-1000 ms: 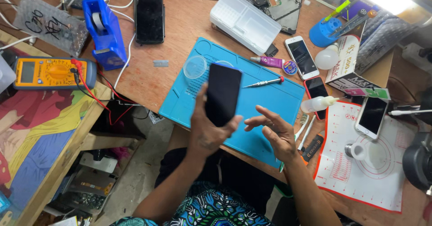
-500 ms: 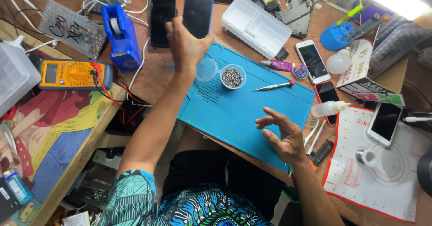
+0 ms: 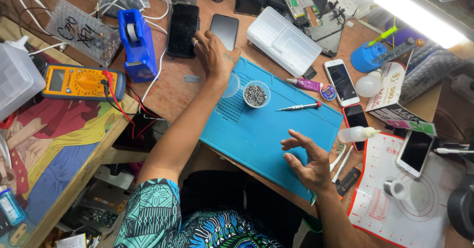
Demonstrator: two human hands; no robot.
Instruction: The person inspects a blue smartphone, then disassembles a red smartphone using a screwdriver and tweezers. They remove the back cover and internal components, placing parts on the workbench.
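Head view shows us the wooden tabletop [image 3: 173, 87] crowded with phones and tools, then the blue repair mat [image 3: 266, 134] across its middle. Our left hand [image 3: 213, 54] reaches past the mat's far corner, fingers curled loosely down on the near end of a dark smartphone [image 3: 225, 30] lying flat beside a larger black phone [image 3: 182, 29]; whether they actually grip it we cannot tell. Our right hand [image 3: 308, 160] hovers over the mat's near edge, fingers spread and empty. Just beside the left wrist sits a small clear cup of screws [image 3: 256, 94], with a precision screwdriver [image 3: 298, 107] near it. We judge that drawing the left arm back carelessly could tip that cup and scatter screws.
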